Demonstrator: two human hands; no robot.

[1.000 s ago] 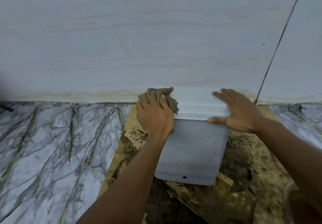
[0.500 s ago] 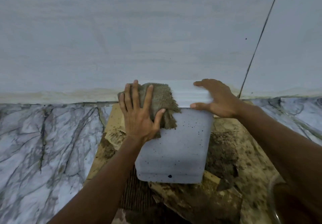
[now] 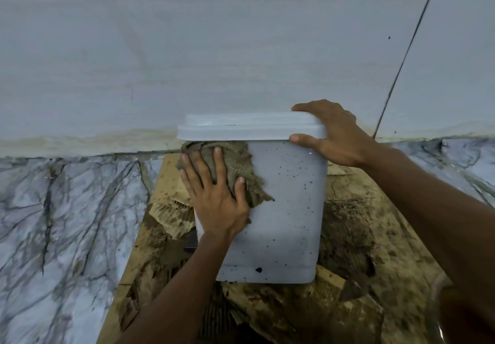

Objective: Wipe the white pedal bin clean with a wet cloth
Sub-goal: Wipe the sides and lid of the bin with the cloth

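Note:
The white pedal bin [image 3: 286, 209] stands upright against the wall, its lid down and its front face dotted with dark specks. A brown-grey wet cloth [image 3: 243, 166] lies flat on the upper left of that face, just under the lid's rim. My left hand [image 3: 214, 196] presses the cloth against the bin with straight, spread fingers. My right hand [image 3: 332, 134] holds the lid's right corner, fingers over the top and thumb on the front edge.
The bin sits on soiled, torn cardboard [image 3: 356, 276] covered in dirt. Marble-patterned floor [image 3: 67, 223] extends to the left and far right. A pale wall [image 3: 214, 49] rises right behind the bin, with a dark vertical seam [image 3: 404, 57] at the right.
My left hand went from bunching the cloth at the lid's left corner to pressing it flat, and slid down onto the bin's front face. The right hand stayed on the lid's right corner.

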